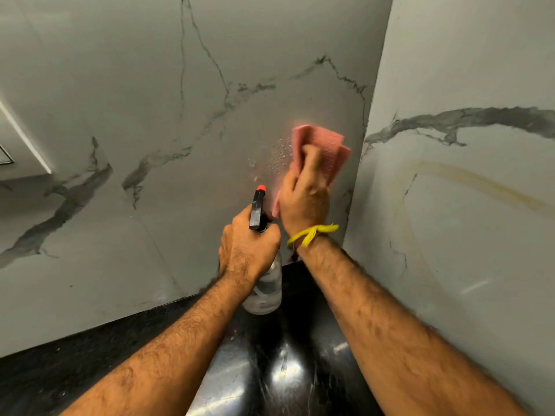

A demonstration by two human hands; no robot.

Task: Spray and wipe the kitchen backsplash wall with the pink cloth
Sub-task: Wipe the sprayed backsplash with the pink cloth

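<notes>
Your right hand (303, 196) presses the folded pink cloth (322, 151) flat against the grey-white, dark-veined marble backsplash wall (186, 121), close to the inside corner where that wall meets the side wall (468, 205) on your right. Your fingers lie over the cloth and curl around its lower edge, so the hand is gripping it; the cloth's upper folds stick out above and to the right of your knuckles. Just left of the cloth, a patch of fine spray droplets (277, 154) clings to the wall.

Your left hand (247, 244) is wrapped around the neck of the clear plastic spray bottle (265, 291), gripping it just below the black trigger head (258, 210). The orange-red nozzle tip (261, 187) points up toward the wall and sits just below the droplet patch, near the heel of your right hand. The bottle's body hangs below your fist, above the glossy black stone worktop (279, 370); whether its base touches the worktop cannot be told from this view.

A yellow thread band (309, 234) is tied round your right wrist. The side wall carries a thick dark vein and a faint yellowish streak (480, 183) below it. At the far left edge, the corner of a pale fitting (27, 148) juts in.
</notes>
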